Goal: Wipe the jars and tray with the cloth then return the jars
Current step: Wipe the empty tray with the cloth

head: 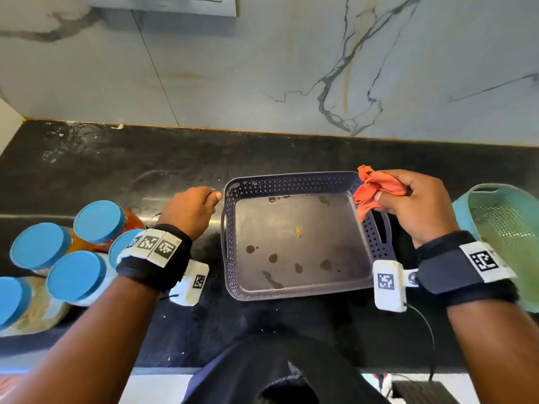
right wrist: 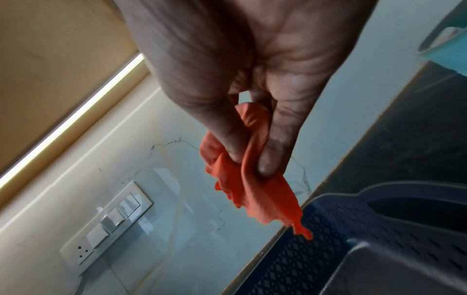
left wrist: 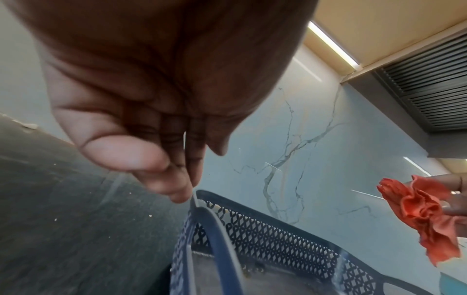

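Note:
A grey-purple perforated tray [head: 291, 182] sits mid-counter, and its floor carries several brown stains [head: 273, 258]. My right hand [head: 388, 193] grips a crumpled orange cloth [head: 376, 189] just above the tray's far right corner; the right wrist view shows thumb and fingers pinching the cloth [right wrist: 262, 195]. My left hand [head: 214, 196] hovers at the tray's far left corner holding nothing. In the left wrist view its fingertips [left wrist: 180, 193] reach the tray rim [left wrist: 202, 194]. Several blue-lidded jars [head: 99, 221] stand on the counter at left, one partly hidden by my wrist.
A teal colander [head: 501, 228] stands right of the tray, close to my right wrist. The black countertop [head: 116, 170] runs back to a marble wall [head: 262, 68]. A switch plate [right wrist: 108, 221] is on that wall.

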Available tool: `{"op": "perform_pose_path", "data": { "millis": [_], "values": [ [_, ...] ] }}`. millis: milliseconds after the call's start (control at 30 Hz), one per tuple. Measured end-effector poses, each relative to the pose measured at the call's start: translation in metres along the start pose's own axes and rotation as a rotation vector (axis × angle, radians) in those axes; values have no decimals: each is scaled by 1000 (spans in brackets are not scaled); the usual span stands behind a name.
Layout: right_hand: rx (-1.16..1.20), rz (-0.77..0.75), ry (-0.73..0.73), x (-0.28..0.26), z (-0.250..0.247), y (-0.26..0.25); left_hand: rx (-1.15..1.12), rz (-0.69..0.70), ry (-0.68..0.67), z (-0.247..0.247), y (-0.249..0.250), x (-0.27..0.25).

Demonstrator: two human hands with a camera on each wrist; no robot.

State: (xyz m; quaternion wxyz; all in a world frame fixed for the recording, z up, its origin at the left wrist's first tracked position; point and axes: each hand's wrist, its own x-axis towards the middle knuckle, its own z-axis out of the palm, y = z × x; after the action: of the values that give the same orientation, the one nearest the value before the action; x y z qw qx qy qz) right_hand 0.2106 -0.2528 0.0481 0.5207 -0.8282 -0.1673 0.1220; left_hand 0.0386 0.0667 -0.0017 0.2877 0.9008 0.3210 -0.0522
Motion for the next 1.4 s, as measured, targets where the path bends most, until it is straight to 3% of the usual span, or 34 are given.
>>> {"op": "perform_pose_path", "data": {
  "millis": [167, 333, 500, 633, 733, 867, 933, 1067, 1200, 1400],
  "values": [
    [23, 41, 92, 13, 9, -7, 68, 27, 63, 5, -2, 4],
    [136, 208, -48, 25, 37, 0, 101, -44, -50, 13, 4, 10],
    [-132, 296, -194, 44, 58, 7, 105, -31, -160, 23, 5, 12],
    [-402, 359, -160, 64, 73, -1, -179, -59, -233, 27, 8, 3],
    [-622, 366, -265, 72, 85, 10, -280, -26, -257, 27, 11, -3],
    [-678, 458, -323, 84, 90, 47, -272, 25, -259, 31, 7, -3],
    [-734, 468, -290, 75, 87, 34, -300, 40, -275, 32, 5, -4],
    [-878, 452, -87, 71, 80, 32, -370, 53, -310, 32, 0, -4],
    [-868, 431, -72, 72, 89, 35, -360, 55, -343, 31, 0, -3],
    [-776, 534, -84, 84, 110, 59, -341, -3, -475, 26, -6, -9]
  ]
}}
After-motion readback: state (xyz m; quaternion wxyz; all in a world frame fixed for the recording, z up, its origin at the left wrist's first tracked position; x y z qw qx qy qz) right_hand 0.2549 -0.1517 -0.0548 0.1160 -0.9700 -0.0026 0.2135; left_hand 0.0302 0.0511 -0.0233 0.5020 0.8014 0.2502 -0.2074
